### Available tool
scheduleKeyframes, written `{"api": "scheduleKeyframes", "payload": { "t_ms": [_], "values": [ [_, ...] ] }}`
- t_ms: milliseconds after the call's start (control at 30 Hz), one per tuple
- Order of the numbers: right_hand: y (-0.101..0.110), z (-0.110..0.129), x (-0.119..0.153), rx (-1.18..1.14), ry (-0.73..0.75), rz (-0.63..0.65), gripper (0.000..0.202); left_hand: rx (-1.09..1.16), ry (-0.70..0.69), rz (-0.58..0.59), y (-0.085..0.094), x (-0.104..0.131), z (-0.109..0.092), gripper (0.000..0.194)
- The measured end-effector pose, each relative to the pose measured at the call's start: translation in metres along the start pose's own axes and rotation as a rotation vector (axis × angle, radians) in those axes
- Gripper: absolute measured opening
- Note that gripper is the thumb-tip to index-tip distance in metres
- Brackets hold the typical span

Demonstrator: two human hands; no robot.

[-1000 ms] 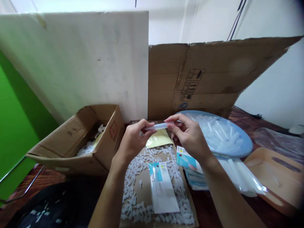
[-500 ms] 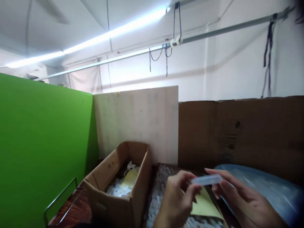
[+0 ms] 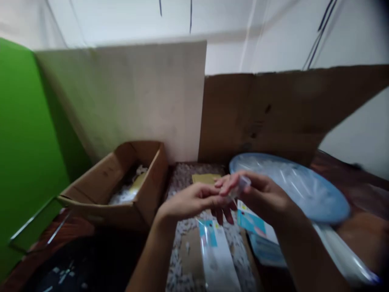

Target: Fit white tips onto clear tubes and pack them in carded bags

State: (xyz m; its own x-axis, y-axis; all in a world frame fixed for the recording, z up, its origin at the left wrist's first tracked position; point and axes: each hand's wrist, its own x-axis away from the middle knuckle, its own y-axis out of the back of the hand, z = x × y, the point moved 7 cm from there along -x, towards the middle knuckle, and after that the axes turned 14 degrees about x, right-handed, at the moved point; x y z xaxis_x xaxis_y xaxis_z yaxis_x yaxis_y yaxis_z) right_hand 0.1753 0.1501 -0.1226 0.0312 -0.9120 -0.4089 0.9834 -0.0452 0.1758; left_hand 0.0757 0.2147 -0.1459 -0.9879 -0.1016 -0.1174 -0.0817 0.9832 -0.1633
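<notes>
A small clear plastic case (image 3: 242, 184), blurred, is tilted between my two hands above the tray. My right hand (image 3: 263, 196) comes from the right with its fingers curled around the case. From the left, my left hand (image 3: 194, 200) meets it at the lower end, its thumb and fingers closed there; its lower fingers point down. Below my hands lies a long clear packet with a white and teal card (image 3: 217, 251). It rests on a brown piece amid many small whitish pieces (image 3: 190, 280). Another teal and white card packet (image 3: 255, 223) lies under my right wrist.
An open cardboard box (image 3: 152, 188) with whitish pieces and yellow card stands at left. A blue basin (image 3: 340, 202) holding clear plastic pieces is at right. A wire frame (image 3: 36, 221) and a dark round container (image 3: 60, 267) sit at lower left. Board and cardboard panels rise behind.
The view has tilted down and turned right, showing the card packets and more of the basin. My hands have come closer together, and the case is now more tilted and partly covered by fingers.
</notes>
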Motion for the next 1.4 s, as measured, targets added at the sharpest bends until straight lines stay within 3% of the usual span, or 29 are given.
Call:
{"api": "scheduleKeyframes", "payload": {
  "t_ms": [67, 167, 333, 367, 433, 533, 633, 700, 833, 933, 1033, 1133, 1267, 1400],
  "values": [
    [0.006, 0.001, -0.003, -0.020, 0.048, -0.132, 0.015, -0.006, -0.063, -0.070, 0.004, -0.002, -0.007, 0.032],
    [0.014, -0.009, -0.007, -0.036, 0.020, -0.315, 0.023, -0.100, -0.127, -0.177, 0.004, -0.007, -0.011, 0.030],
    [0.026, -0.026, -0.011, -0.099, -0.013, -0.558, 0.030, -0.527, -0.226, -0.562, 0.009, -0.011, -0.012, 0.028],
    [0.029, -0.028, -0.011, -0.112, -0.032, -0.590, 0.031, -0.608, -0.246, -0.602, 0.007, -0.013, -0.012, 0.029],
    [0.034, -0.025, -0.007, -0.056, -0.072, -0.637, 0.030, -0.711, -0.249, -0.572, 0.000, -0.018, -0.008, 0.035],
    [0.045, 0.003, 0.005, 0.216, 0.002, -0.716, 0.023, -0.881, -0.051, -0.404, -0.004, -0.026, 0.012, 0.036],
    [0.051, 0.038, 0.020, 0.413, 0.179, -0.797, 0.016, -1.059, 0.345, -0.304, 0.013, -0.022, 0.049, 0.034],
    [0.054, 0.052, 0.027, 0.487, 0.250, -0.830, 0.012, -1.074, 0.525, -0.274, 0.028, -0.017, 0.075, 0.043],
    [0.060, 0.062, 0.034, 0.637, 0.247, -0.839, 0.011, -1.000, 0.614, -0.233, 0.051, -0.018, 0.113, 0.034],
    [0.068, 0.062, 0.038, 0.711, 0.204, -0.866, 0.015, -0.871, 0.572, -0.193, 0.062, -0.021, 0.121, 0.021],
    [0.076, 0.065, 0.042, 0.725, 0.225, -0.892, 0.019, -0.658, 0.457, -0.155, 0.067, -0.017, 0.105, 0.021],
    [0.084, 0.065, 0.044, 0.666, 0.275, -0.908, 0.028, -0.396, 0.298, -0.198, 0.075, -0.002, 0.077, 0.031],
    [0.087, 0.061, 0.043, 0.511, 0.280, -0.895, 0.027, -0.096, 0.074, -0.400, 0.095, 0.016, 0.047, 0.036],
    [0.073, 0.058, 0.038, 0.376, 0.268, -0.858, 0.023, 0.110, -0.135, -0.581, 0.109, 0.019, 0.033, 0.041]
  ]
}}
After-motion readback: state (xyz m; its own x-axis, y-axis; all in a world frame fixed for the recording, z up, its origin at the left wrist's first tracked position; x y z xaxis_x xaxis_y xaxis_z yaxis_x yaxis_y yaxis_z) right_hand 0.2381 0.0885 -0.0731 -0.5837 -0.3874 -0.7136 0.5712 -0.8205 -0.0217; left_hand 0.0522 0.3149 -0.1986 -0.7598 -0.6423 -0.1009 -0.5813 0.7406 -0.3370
